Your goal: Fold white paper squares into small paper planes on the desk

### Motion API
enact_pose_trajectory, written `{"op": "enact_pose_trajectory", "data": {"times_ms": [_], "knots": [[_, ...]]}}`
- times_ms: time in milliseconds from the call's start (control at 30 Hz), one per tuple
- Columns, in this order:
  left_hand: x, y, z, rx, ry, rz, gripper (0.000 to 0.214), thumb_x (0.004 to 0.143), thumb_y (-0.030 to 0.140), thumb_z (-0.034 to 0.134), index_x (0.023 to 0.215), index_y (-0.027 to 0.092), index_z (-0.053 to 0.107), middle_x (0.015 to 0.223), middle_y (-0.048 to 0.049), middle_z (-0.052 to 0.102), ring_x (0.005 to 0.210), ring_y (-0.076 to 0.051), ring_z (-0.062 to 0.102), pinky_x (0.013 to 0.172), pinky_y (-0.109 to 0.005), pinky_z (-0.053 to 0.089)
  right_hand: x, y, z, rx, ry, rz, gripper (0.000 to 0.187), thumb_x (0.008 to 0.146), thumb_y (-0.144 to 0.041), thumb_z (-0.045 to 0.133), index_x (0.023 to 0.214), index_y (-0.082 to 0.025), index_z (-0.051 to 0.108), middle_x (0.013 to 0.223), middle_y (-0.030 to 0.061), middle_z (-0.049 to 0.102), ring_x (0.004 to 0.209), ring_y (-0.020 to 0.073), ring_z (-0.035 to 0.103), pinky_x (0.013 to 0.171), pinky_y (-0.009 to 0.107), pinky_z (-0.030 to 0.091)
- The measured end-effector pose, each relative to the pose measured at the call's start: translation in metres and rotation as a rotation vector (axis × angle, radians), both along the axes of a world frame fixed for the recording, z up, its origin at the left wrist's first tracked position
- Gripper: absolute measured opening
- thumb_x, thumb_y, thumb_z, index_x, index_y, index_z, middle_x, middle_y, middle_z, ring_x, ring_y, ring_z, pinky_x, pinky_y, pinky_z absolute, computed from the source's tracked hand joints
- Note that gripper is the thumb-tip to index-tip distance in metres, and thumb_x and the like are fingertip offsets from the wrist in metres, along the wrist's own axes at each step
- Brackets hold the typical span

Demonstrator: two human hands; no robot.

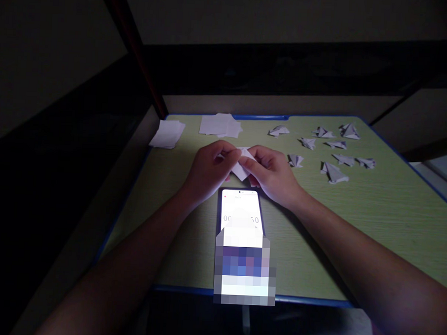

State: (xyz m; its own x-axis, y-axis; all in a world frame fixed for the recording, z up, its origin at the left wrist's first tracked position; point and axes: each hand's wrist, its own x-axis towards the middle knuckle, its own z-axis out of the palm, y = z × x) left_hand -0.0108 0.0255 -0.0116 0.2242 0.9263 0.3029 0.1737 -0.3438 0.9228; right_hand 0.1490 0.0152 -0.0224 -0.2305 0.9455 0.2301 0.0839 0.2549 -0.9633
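Observation:
A small folded white paper (pixel 243 171) is held between both hands above the middle of the table, with one corner pointing down toward me. My left hand (pixel 213 168) pinches its left side, thumb and fingers closed on it. On its right side my right hand (pixel 270 172) grips it too, the thumb lying across the front near the upper fold. Part of the paper is hidden behind the fingers. Just below the hands lies a phone (pixel 240 207) with a bright screen showing digits; its lower part is blurred out.
Several folded paper figures (pixel 334 172) lie scattered on the right of the green table (pixel 308 255) with blue edging. At the back left are two piles of paper sheets, one stack (pixel 167 134) near the corner and another (pixel 215 124) further right. A wall borders the far edge.

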Motion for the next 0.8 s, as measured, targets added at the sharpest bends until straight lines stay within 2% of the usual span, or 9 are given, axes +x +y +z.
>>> {"op": "enact_pose_trajectory", "data": {"times_ms": [233,500,800], "knots": [[-0.0009,0.0016,-0.0015,0.004,0.033,0.019,0.012,0.083,0.021,0.059,0.072,0.016,0.060,0.057,0.0015,0.058,0.048,-0.008,0.053,0.038,-0.017,0.036,0.0009,0.0015,-0.0032,-0.004,-0.004,-0.010,0.035,0.087,-0.049,0.069,0.073,-0.020,0.057,0.050,-0.0056,0.050,0.042,0.0081,0.041,0.040,0.025,0.026],[0.0004,-0.0002,0.0009,-0.016,0.032,0.017,0.012,0.084,0.019,0.058,0.071,0.016,0.058,0.055,0.0024,0.057,0.046,-0.006,0.051,0.037,-0.014,0.034,0.0005,0.0013,0.0004,-0.015,0.039,-0.037,0.036,0.082,-0.051,0.072,0.075,-0.019,0.058,0.052,-0.0049,0.050,0.042,0.0083,0.043,0.038,0.025,0.027],[0.0006,0.0004,-0.0014,-0.018,0.044,-0.014,0.011,0.080,0.020,0.062,0.071,0.016,0.058,0.057,0.0030,0.057,0.045,-0.006,0.051,0.039,-0.016,0.038,0.0002,0.0040,0.0021,0.041,0.054,-0.114,0.028,0.081,-0.043,0.072,0.074,-0.019,0.059,0.055,-0.0038,0.051,0.045,0.0091,0.045,0.042,0.025,0.031]]}}
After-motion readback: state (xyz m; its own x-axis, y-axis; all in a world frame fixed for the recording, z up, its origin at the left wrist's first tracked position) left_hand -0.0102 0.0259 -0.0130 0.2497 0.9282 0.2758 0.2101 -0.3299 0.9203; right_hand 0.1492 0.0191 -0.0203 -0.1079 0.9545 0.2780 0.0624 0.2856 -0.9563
